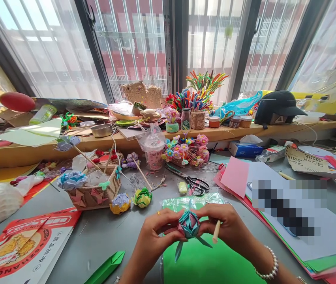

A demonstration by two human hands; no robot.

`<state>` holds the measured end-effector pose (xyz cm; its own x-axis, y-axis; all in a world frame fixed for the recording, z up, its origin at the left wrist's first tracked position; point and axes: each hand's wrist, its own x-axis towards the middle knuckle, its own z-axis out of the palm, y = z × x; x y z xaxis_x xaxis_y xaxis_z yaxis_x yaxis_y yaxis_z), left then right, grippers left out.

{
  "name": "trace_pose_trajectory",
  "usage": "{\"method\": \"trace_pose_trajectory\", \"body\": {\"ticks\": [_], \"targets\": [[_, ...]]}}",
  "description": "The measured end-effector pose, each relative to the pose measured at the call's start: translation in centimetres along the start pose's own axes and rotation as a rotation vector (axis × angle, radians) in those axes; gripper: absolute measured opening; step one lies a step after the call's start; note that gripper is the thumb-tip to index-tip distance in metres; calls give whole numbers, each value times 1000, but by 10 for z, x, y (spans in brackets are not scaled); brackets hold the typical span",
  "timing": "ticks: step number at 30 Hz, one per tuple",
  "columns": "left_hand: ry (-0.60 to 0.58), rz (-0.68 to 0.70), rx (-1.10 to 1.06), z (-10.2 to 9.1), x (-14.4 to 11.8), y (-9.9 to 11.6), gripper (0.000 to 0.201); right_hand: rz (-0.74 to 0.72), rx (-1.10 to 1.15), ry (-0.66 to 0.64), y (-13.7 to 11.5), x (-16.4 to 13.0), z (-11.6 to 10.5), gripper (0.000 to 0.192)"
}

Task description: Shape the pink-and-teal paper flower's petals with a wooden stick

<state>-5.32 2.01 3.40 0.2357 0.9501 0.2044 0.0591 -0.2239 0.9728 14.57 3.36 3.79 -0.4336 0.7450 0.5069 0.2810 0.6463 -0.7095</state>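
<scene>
So both hands are on one teal-and-pink paper flower (189, 225) right now, held up over the near middle of the tabletop (144, 240), above a bright green sheet (209, 262). The left hand (163, 225) has its grip pinched on the flower's left side, thumb on the near edge, and there's a ring on one finger. The right hand (225, 221) is pinching the right side the same way, with a beaded bracelet (270, 263) at the wrist. A pale stick (216, 232) pokes out toward the near side by the right hand's fingers; can't really tell how it's wedged in there. A couple of narrow teal strips hang off the bottom of the flower.

Just past the hands are black-handled scissors (198, 186), and a bit left of those sit a yellow-green paper flower (142, 197) and a purple-and-yellow one (120, 203), side by side next to a woven box (96, 197). Near left there's a folded green strip (105, 269) beside a red-and-white printed bag (22, 248). Over on the right, a paper stack (327, 240), and on the far ledge, a black cap (278, 107).
</scene>
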Motion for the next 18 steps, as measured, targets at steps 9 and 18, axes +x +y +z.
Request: {"method": "trace_pose_trajectory", "body": {"ticks": [9,18], "targets": [[-15,-109,-210,3,2,-3,34,10,-45,7,3,0,-4,36],[43,-75,-178,5,-2,0,37,80,7,44,1,0,-3,34]]}}
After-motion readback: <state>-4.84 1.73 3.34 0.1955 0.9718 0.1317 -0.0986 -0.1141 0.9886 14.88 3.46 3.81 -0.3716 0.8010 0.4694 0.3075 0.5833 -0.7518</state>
